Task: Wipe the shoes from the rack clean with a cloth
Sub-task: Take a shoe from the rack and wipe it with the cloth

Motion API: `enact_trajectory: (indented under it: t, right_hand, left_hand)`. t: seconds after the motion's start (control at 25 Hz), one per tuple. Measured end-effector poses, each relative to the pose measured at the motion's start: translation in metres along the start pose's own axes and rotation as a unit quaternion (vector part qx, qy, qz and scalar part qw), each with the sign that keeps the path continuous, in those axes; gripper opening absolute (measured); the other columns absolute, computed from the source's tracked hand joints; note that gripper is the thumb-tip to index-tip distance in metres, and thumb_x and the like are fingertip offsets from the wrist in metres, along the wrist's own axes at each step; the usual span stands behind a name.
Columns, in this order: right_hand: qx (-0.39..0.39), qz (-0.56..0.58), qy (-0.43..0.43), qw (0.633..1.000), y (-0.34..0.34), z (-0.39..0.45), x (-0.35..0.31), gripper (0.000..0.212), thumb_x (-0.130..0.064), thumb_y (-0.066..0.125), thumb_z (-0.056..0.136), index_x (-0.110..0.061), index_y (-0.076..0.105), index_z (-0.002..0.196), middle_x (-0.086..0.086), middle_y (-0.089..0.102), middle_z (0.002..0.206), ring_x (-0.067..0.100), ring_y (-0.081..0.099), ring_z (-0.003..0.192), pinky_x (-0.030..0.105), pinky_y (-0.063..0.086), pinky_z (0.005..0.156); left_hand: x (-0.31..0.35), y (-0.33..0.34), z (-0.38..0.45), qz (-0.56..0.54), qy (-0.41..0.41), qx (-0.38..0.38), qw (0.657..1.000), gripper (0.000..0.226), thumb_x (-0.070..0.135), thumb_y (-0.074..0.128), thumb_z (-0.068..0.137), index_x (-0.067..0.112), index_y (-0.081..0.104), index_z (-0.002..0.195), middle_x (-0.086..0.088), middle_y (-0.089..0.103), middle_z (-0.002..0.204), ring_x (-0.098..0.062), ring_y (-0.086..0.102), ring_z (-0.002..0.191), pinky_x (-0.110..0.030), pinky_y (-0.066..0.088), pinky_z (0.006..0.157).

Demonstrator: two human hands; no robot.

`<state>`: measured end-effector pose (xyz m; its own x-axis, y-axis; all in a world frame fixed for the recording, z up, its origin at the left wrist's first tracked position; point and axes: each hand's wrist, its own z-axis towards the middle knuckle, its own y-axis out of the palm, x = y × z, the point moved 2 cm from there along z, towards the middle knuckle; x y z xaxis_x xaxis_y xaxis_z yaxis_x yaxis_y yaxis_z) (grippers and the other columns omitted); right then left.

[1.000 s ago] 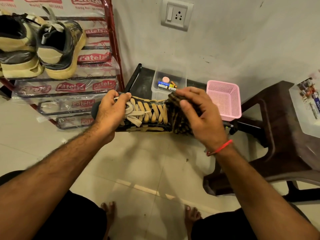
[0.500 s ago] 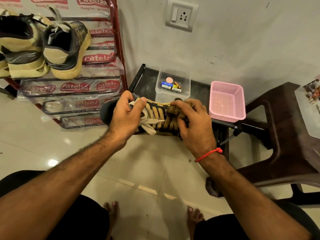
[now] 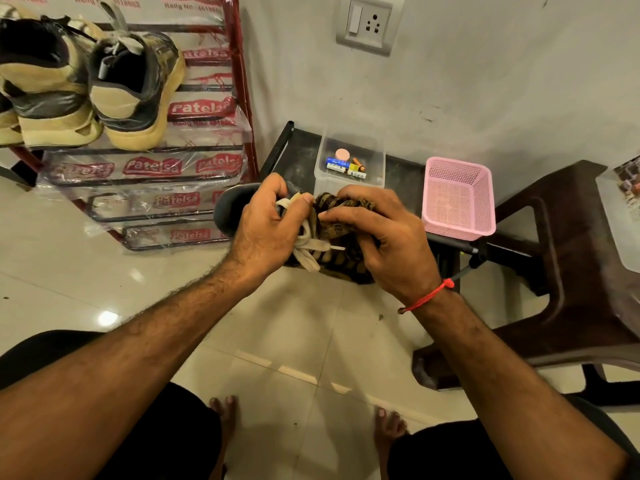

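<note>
A dark shoe [image 3: 228, 211] with beige laces is held in mid-air in front of me, heel to the left. My left hand [image 3: 266, 230] grips it around the collar and laces. My right hand [image 3: 388, 244] holds a brown patterned cloth [image 3: 341, 209] bunched against the shoe's laced top, right beside my left hand. Most of the shoe is hidden under both hands. Two more beige and black shoes [image 3: 135, 88] stand on the red rack [image 3: 239, 81] at the upper left.
A clear box [image 3: 349, 181] of small items and a pink basket [image 3: 457, 199] sit on a low dark table [image 3: 298, 157] by the wall. A brown plastic chair [image 3: 568, 271] stands at the right. My bare feet [image 3: 225, 410] rest on the tiled floor below.
My right hand has slid the cloth leftwards along the shoe's top, from the toe end to the laces next to my left hand. The shoe has shifted slightly right.
</note>
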<state>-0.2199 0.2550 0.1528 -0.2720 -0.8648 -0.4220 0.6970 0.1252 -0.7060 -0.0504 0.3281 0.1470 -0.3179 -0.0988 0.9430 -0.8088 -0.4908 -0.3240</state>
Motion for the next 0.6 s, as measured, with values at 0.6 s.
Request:
enact_trajectory:
  t: [0.6]
  right_hand:
    - [0.123, 0.065, 0.192, 0.971, -0.042, -0.008, 0.036, 0.039, 0.014, 0.066, 0.071, -0.008, 0.073, 0.102, 0.008, 0.069, 0.103, 0.017, 0.064, 0.101, 0.027, 0.051, 0.094]
  left_hand:
    - [0.008, -0.046, 0.022, -0.14, -0.047, 0.167, 0.975, 0.017, 0.032, 0.06, 0.094, 0.025, 0.047, 0.084, -0.014, 0.066, 0.088, -0.039, 0.072, 0.087, -0.062, 0.059, 0.073]
